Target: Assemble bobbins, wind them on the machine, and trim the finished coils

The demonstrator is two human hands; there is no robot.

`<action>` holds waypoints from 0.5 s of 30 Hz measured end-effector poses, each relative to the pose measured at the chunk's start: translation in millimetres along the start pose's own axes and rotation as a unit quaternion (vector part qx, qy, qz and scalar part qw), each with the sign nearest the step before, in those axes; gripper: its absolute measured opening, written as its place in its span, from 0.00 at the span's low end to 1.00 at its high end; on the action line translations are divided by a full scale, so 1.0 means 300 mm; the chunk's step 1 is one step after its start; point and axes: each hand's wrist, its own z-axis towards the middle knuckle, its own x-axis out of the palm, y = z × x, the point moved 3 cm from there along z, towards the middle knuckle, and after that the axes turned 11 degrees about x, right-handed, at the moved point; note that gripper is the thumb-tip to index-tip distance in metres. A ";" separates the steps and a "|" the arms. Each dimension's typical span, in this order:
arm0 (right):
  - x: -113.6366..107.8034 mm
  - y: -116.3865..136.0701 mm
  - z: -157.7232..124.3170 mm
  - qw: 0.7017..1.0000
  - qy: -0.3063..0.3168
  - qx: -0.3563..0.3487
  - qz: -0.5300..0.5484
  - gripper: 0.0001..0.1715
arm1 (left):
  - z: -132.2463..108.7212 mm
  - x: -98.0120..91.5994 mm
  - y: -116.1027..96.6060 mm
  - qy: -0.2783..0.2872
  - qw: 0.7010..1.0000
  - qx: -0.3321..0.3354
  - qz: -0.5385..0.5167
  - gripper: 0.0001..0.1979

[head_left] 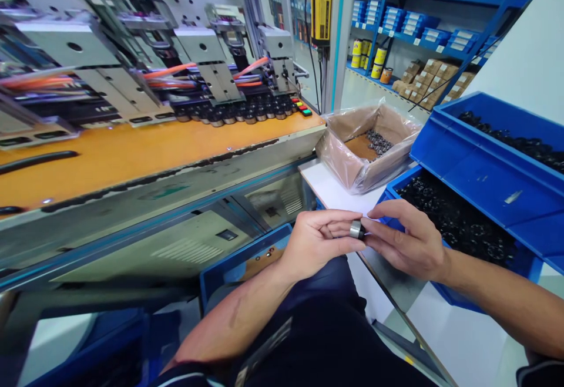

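Between the thumb and fingers of my left hand is a small cylindrical part with a silver metal band and a black end. My right hand meets it from the other side, its fingertips closed at the black end, hiding part of it. Both hands are held in front of my body, above my lap. Just beyond the right hand lies a blue bin full of black ring-like parts.
A plastic-lined cardboard box with small metal parts stands ahead. An upper blue bin is at the right. On the left, a machine's orange worktop carries a row of black and metal cylinders. A low blue tray sits below.
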 end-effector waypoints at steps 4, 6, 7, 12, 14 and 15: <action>0.003 0.011 -0.007 0.999 0.012 -0.026 -0.034 0.16 | -0.004 -0.002 -0.009 0.006 1.000 -0.013 0.008 0.22; 0.002 0.014 -0.007 0.998 0.014 -0.043 -0.040 0.14 | -0.011 0.009 -0.006 0.007 1.000 -0.008 0.006 0.20; 0.000 0.015 -0.006 0.997 0.012 -0.055 -0.047 0.14 | -0.015 0.017 -0.002 0.001 1.000 0.001 0.004 0.20; -0.018 0.025 -0.003 0.993 -0.008 -0.084 -0.078 0.15 | -0.025 0.042 0.012 -0.056 0.991 0.115 0.044 0.20; -0.024 0.038 0.001 0.998 -0.015 -0.037 -0.042 0.17 | -0.016 0.043 -0.001 -0.024 0.977 0.177 0.116 0.21; -0.026 0.046 0.004 1.000 -0.015 -0.010 -0.019 0.17 | -0.010 0.043 -0.011 0.007 0.966 0.210 0.154 0.20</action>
